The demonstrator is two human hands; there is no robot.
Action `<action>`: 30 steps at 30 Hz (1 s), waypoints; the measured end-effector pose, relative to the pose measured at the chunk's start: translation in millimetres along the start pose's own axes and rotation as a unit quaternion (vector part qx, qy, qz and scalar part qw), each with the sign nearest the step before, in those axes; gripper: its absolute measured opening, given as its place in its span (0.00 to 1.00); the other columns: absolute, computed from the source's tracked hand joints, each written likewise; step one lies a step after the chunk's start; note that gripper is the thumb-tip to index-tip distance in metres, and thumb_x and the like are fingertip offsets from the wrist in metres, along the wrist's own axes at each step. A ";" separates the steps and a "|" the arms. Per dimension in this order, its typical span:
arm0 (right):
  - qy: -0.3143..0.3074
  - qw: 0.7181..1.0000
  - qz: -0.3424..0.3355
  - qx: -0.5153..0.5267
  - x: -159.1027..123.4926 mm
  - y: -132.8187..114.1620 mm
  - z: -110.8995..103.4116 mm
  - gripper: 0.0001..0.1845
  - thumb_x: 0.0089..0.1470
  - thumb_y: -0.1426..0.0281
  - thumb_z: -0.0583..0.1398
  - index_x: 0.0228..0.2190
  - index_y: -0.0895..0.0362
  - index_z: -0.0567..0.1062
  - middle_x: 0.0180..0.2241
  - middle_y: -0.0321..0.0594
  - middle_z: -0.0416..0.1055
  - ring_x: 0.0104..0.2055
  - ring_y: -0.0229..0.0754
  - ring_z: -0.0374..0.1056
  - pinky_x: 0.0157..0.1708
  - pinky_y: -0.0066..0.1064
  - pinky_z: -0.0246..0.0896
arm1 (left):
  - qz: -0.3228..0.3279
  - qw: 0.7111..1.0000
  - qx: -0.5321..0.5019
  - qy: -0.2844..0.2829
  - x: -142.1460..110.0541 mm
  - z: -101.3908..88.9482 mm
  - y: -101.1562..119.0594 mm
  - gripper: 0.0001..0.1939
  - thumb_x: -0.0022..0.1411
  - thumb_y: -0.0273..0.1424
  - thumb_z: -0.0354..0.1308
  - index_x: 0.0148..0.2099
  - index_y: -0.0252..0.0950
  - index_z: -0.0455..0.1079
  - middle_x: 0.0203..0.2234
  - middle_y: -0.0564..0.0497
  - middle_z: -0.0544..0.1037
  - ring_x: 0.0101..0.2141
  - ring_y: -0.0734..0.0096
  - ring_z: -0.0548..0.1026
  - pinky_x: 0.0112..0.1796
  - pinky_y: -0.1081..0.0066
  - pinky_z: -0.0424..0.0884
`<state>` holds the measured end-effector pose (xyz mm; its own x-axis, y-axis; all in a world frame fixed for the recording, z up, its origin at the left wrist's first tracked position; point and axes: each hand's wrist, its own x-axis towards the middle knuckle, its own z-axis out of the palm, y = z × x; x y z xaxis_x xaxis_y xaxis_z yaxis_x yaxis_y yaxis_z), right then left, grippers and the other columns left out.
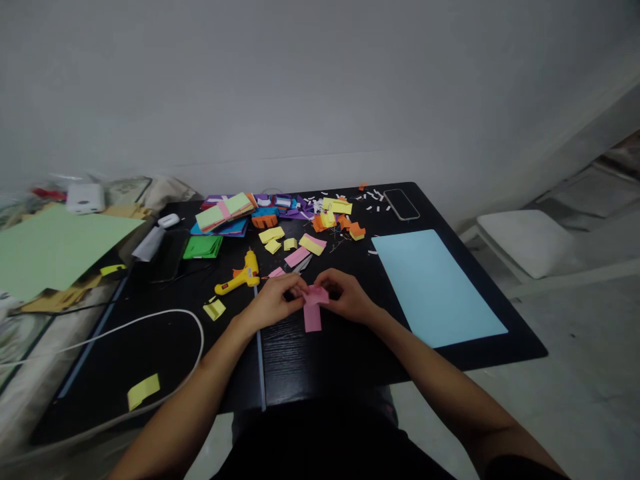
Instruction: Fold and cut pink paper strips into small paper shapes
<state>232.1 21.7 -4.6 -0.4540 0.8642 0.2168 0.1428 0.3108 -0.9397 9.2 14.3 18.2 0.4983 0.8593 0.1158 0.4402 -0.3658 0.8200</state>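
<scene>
Left hand (280, 299): fingers pinch a folded pink paper piece (313, 317) over the black wood-grain bench (350, 363), toward its near edge.
Right hand (350, 297): fingers pinch its right side.

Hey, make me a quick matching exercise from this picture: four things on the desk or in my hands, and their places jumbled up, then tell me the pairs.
Things:
1. Yellow glue gun
2. Folded pink paper
3. Phone
4. Light blue sheet

Places:
A. Near the far right corner of the black table
B. Held between the left hand and right hand
C. Beside the right forearm
D. Lying left of the left hand

Pairs: 1-D, 2-B, 3-A, 4-C.
</scene>
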 end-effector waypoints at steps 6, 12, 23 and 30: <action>-0.012 0.999 0.024 0.027 -0.5 0.9 0.2 0.11 0.52 0.64 0.69 0.34 0.57 0.77 0.33 0.38 0.76 0.34 0.39 0.72 0.37 0.30 0.69 | -0.012 1.000 -0.014 0.009 0.2 0.6 3.2 0.03 0.60 0.29 0.62 0.38 0.36 0.75 0.31 0.52 0.79 0.31 0.73 0.75 0.35 0.74 0.70; 0.014 0.996 0.069 0.046 -1.3 5.2 1.5 0.14 0.49 0.60 0.71 0.32 0.57 0.78 0.29 0.37 0.77 0.31 0.39 0.72 0.34 0.31 0.68 | -0.055 0.996 -0.064 0.024 0.9 1.4 2.4 0.12 0.61 0.39 0.64 0.34 0.35 0.73 0.24 0.54 0.75 0.26 0.74 0.71 0.29 0.75 0.67; 0.043 0.970 0.123 0.207 4.2 1.2 3.3 0.20 0.42 0.61 0.74 0.34 0.55 0.75 0.33 0.36 0.78 0.35 0.41 0.75 0.41 0.36 0.73 | -0.102 0.952 -0.286 0.052 5.4 11.5 -7.3 0.17 0.57 0.40 0.69 0.38 0.35 0.68 0.26 0.55 0.78 0.27 0.71 0.78 0.33 0.70 0.75; 0.048 0.971 0.134 0.191 4.3 4.9 6.6 0.19 0.43 0.60 0.73 0.33 0.56 0.76 0.32 0.36 0.78 0.34 0.41 0.75 0.40 0.36 0.73 | -0.105 0.946 -0.295 0.080 6.5 17.3 -7.7 0.17 0.56 0.40 0.69 0.35 0.35 0.67 0.24 0.56 0.76 0.25 0.73 0.77 0.32 0.71 0.74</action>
<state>225.1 24.3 -10.1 -0.3589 0.9324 -0.0429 -0.1005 -0.0843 -0.9914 22.0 16.5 2.9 0.3059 0.9512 -0.0404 -0.0008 0.0427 0.9991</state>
